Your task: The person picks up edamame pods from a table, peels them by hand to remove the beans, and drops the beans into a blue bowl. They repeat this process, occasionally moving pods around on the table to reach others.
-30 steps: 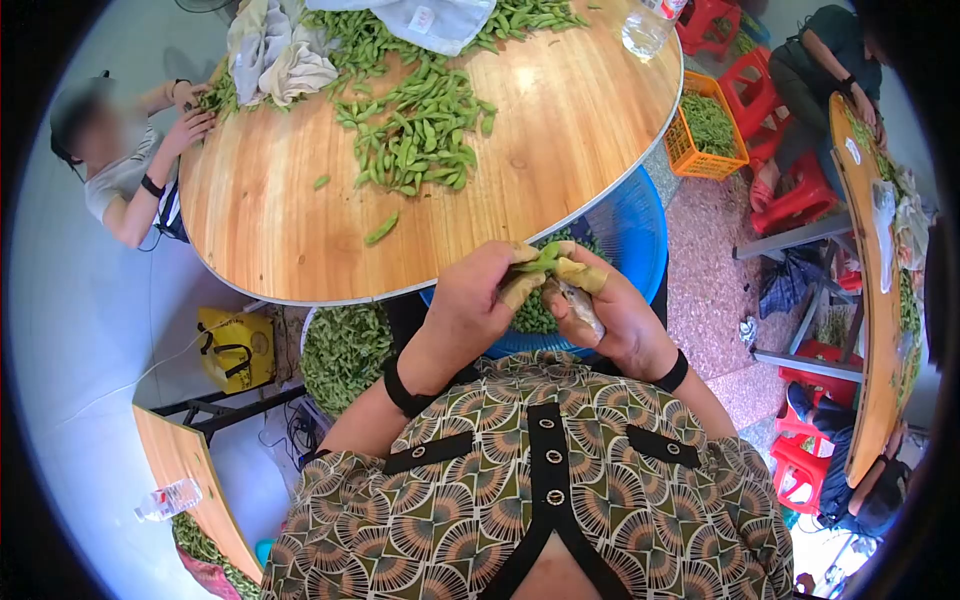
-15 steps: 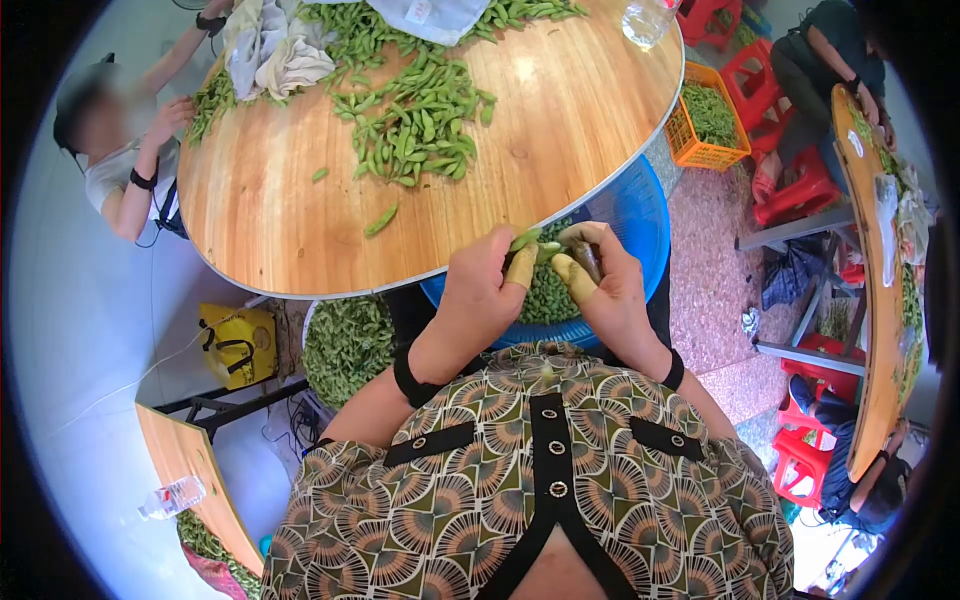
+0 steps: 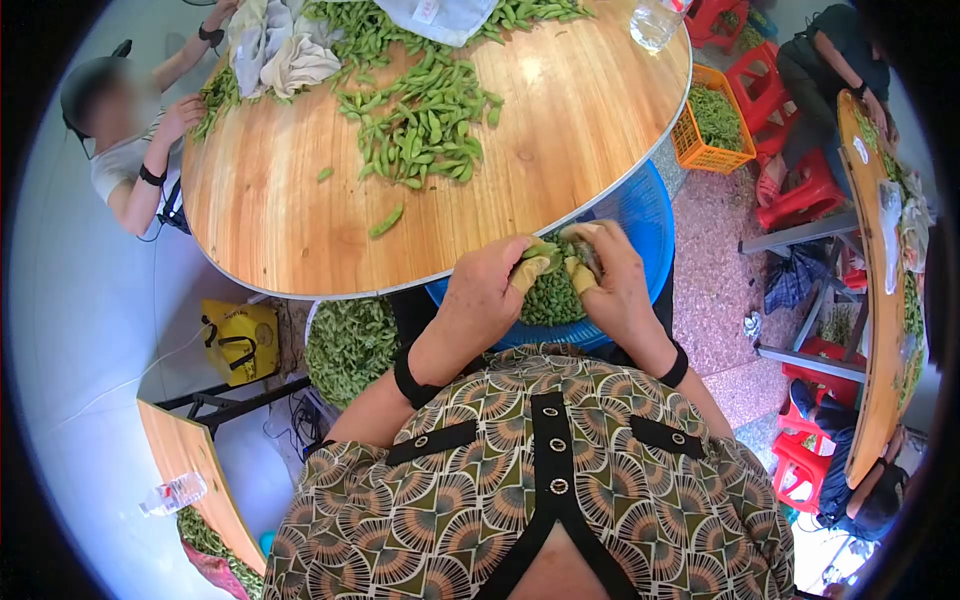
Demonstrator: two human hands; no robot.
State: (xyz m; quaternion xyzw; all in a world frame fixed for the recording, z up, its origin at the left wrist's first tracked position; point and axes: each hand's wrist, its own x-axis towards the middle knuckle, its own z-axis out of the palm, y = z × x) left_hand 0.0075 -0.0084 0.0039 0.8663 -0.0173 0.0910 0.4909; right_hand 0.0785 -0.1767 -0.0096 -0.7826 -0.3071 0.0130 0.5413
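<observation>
My left hand (image 3: 488, 285) is closed on a green soybean pod (image 3: 541, 249), with a yellow cover on its thumb. Close beside it my right hand (image 3: 618, 280) is curled, its yellow-covered thumb against its fingers; a dark or greyish thing shows in its grip, too small to name. Both hands are held over a blue basket (image 3: 662, 225), partly beneath the table edge, with shelled green beans (image 3: 552, 300) inside. A loose heap of soybean pods (image 3: 425, 130) lies on the round wooden table (image 3: 560, 130), and a single pod (image 3: 386, 220) rests nearer me.
A tub of empty-looking pods (image 3: 350, 350) stands at my left, near a yellow bag (image 3: 240, 340). An orange crate (image 3: 712, 120) of greens and red stools (image 3: 805, 190) are on the right. Another person (image 3: 130, 150) handles pods across the table. A water bottle (image 3: 655, 22) stands at the far edge.
My hands have drawn slightly closer together over the basket, and the right fingers have curled more over what they hold. The pod in my left hand has shifted toward the right hand.
</observation>
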